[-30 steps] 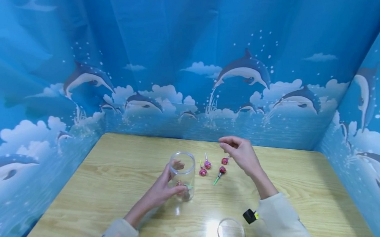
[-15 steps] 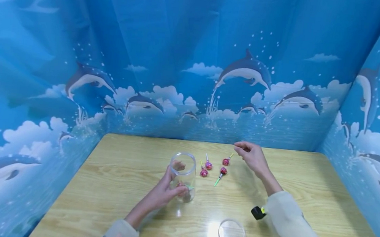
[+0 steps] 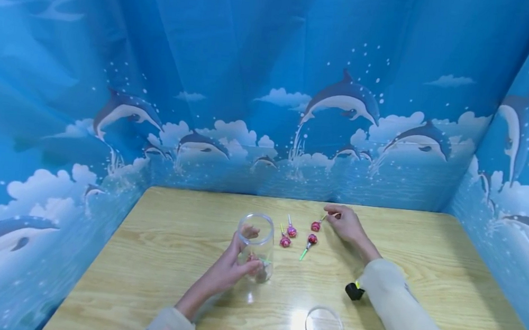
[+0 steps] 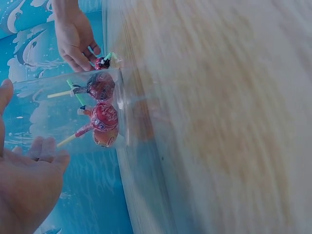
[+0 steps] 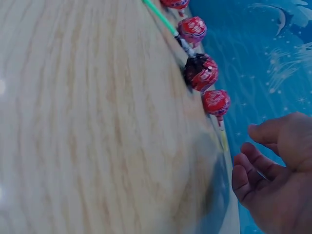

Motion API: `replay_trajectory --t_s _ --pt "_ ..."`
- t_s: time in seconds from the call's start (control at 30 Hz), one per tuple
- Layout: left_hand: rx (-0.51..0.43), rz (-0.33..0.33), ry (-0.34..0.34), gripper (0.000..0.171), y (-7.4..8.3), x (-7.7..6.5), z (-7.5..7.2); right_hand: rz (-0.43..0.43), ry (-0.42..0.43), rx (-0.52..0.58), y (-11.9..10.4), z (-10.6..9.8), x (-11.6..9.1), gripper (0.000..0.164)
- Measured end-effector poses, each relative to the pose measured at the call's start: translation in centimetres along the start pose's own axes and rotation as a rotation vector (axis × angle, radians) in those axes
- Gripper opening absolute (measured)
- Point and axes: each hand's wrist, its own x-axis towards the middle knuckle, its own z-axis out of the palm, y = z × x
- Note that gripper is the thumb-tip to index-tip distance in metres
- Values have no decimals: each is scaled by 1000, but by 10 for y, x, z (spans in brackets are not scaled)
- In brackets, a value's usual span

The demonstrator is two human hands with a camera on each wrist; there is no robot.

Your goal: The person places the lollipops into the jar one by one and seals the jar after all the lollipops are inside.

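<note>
A clear plastic jar (image 3: 264, 251) stands upright on the table, with my left hand (image 3: 223, 271) curled round its side. Inside it, in the left wrist view, lie several wrapped lollipops (image 4: 104, 117). My right hand (image 3: 346, 225) is at the back, its fingertips right by the yellow stick of a red lollipop (image 3: 316, 227). Thumb and fingers stand apart in the right wrist view. Between jar and right hand lie a lollipop with a green stick (image 3: 312, 239), a purple-pink one (image 3: 291, 232) and a pinkish-red one (image 3: 284, 242).
A round clear lid (image 3: 323, 328) lies near the front of the wooden table (image 3: 156, 250). Blue dolphin-print curtains (image 3: 263, 80) rise behind the table and at both sides. A black wrist camera (image 3: 354, 291) sits at the right sleeve.
My right hand moved to the right from over the lollipops, then came down and forward beside the yellow stick. My left hand and the jar have stayed in place.
</note>
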Motion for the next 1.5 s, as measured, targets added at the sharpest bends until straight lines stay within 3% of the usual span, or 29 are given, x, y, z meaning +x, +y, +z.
replay_trajectory --t_s 0.53,0.8,1.07,1.2,1.37,1.5 --pt "2 1 25 85 -1 0 1 -69 -95 -235 3 10 5 31" --pt "0 -7 24 87 -1 0 0 -51 -33 -235 7 6 2 7" --pt "-1 -19 26 89 -1 0 0 -16 -67 -207 10 -1 -10 8" --pt "22 -6 32 89 0 1 -1 58 -42 -106 8 -5 -17 13" --pt "33 -11 37 89 1 1 -1 217 -13 174 2 -11 -27 23" --pt "31 -2 35 88 1 1 -2 238 -16 346 -6 -16 -36 31"
